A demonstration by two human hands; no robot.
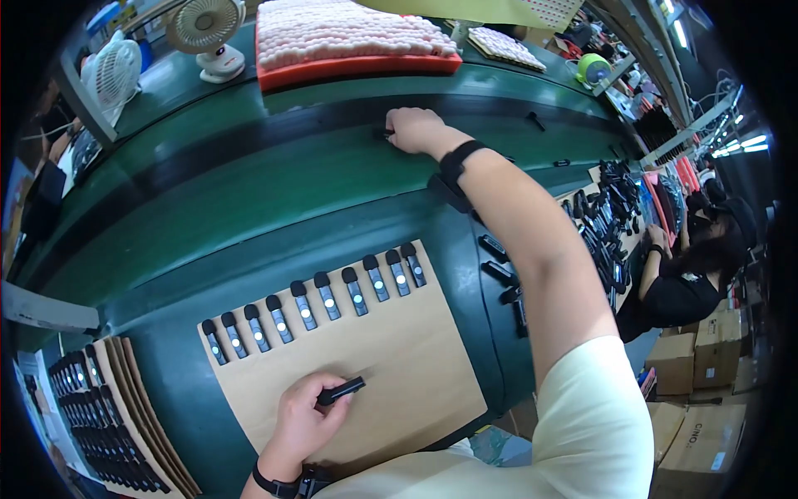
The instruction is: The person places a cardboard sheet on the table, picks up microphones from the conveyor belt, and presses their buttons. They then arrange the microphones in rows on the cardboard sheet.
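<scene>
In the head view, a carton [702,441] at lower right bears dark printed lettering and a small pale label; each of the ten microphones [327,297] on the cardboard sheet [424,358] shows a pale round spot, and whether this is a label or a light cannot be told. The left hand [309,413] is above the sheet's lower middle, thumb and fingers closed around a black device [349,388], one end of which projects up and to the right. The right arm is extended far forward across the green desk [249,200]; the right hand [416,130] is closed, fingers curled on a dark piece [382,134], of which little shows. The microphones stand side by side in a slanting row along the sheet's far edge. Brown board extends from the left hand to the sheet's right edge; green surface lies between the row and the right hand. A heap of black devices [603,224] bounds the right side, loaded cardboard sheets [108,416] the left, and a pink foam block [357,37] the far side.
</scene>
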